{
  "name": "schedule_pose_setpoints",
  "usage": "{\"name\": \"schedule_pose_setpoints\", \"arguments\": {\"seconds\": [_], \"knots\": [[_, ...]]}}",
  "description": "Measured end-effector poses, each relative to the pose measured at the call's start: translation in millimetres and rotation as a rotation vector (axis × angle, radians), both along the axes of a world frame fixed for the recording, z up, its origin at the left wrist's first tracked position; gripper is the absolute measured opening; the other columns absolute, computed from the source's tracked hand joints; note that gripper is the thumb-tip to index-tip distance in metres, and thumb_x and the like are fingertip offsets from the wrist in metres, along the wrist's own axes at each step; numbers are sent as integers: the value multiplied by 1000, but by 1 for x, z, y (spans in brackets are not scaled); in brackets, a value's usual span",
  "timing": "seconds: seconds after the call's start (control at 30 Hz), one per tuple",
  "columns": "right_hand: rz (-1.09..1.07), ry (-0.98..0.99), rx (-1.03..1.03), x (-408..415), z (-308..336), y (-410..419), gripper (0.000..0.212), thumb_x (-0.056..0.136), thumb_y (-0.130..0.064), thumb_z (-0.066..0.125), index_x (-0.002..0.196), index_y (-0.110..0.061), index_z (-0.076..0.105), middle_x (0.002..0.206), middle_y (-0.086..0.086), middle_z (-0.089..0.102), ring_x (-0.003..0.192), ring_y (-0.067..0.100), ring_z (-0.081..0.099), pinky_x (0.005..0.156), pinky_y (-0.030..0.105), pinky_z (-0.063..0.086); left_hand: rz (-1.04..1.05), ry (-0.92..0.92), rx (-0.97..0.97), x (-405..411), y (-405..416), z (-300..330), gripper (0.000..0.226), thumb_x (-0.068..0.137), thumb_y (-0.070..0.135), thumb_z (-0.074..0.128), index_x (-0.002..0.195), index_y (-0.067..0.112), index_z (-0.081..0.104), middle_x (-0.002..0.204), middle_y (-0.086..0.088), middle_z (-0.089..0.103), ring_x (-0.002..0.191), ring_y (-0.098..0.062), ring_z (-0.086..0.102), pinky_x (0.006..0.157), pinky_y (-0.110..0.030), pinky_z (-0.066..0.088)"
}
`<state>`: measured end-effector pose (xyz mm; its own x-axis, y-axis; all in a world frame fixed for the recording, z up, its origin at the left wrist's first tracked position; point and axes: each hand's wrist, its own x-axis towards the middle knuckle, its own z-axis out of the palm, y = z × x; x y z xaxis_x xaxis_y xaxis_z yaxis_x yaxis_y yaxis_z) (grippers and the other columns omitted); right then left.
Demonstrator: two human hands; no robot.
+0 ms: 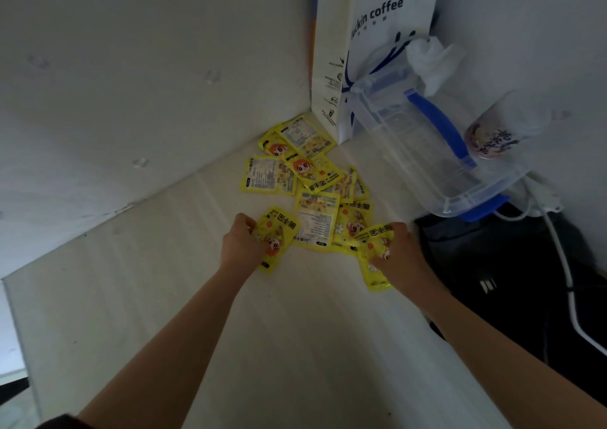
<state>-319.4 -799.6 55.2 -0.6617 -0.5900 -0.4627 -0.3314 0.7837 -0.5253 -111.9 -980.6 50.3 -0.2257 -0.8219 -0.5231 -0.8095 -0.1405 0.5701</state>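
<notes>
Several yellow sachets (310, 169) with a cartoon figure lie scattered on a white table (230, 313), towards its far corner. My left hand (241, 243) grips one yellow sachet (276, 235) at the near left of the pile. My right hand (395, 251) grips another yellow sachet (374, 272) at the near right, with its fingers curled over the packet. Both forearms reach in from the bottom of the view.
A clear plastic box with blue handles (427, 153) stands tilted at the right. Behind it are a white coffee paper bag (371, 34) and a crumpled white bag (430, 57). A printed cup (492, 136) lies at the right. A black bag (512, 281) with a white cable (565, 274) fills the right edge.
</notes>
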Motion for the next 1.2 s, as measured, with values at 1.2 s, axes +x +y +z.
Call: {"name": "schedule_pose_setpoints", "arguments": {"seconds": [1.2], "knots": [[-409,-98,-22,5,-7,-68,62,80,-33,72,127,-4,42,127,18,41,114,35,48,79,35,45,-42,21,-56,-84,33,-4,47,77,15,74,121,8,55,129,-11,42,115,-32,47,97,-37,40]]}}
